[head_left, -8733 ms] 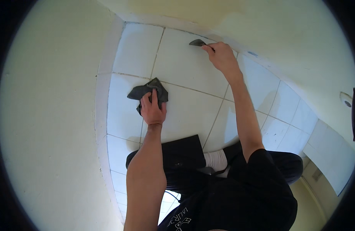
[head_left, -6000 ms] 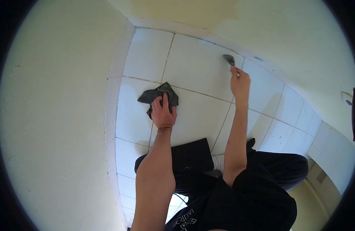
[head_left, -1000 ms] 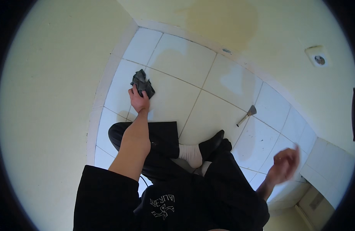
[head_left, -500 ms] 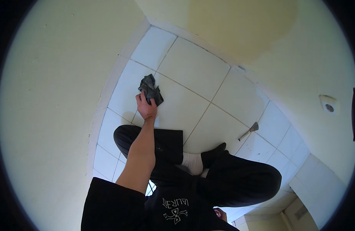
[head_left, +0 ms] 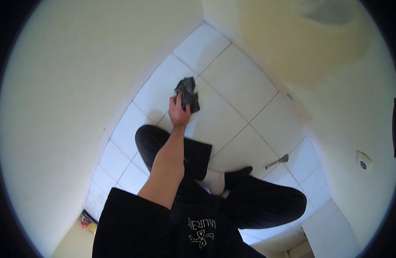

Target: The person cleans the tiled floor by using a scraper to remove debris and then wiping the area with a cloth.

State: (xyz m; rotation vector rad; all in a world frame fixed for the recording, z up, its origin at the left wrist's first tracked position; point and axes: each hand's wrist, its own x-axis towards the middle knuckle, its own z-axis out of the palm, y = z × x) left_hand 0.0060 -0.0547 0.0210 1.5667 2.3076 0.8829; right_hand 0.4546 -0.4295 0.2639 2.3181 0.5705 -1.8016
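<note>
My left hand (head_left: 179, 112) is stretched forward over the white tiled floor (head_left: 232, 129). Its fingers are bent over a crumpled dark grey rag (head_left: 187, 92), which lies on the tiles near the left wall. Part of the rag's near side is hidden beneath the fingers. My right hand is out of the picture. Off to the right, past my folded leg, a small scraper-like tool (head_left: 278, 161) with a flared blade and thin handle rests on the floor.
Pale yellow walls (head_left: 99, 77) meet at a far corner, the right one with a darker patch (head_left: 288, 51). A wall outlet (head_left: 363, 164) sits at right. My black-trousered legs (head_left: 267, 202) are folded close in. A red and yellow package (head_left: 89, 222) lies at lower left.
The view has turned, so the rag, hand and floor sit farther right. My left hand stays on the rag. My right hand, partly seen at the lower edge before, has left the picture.
</note>
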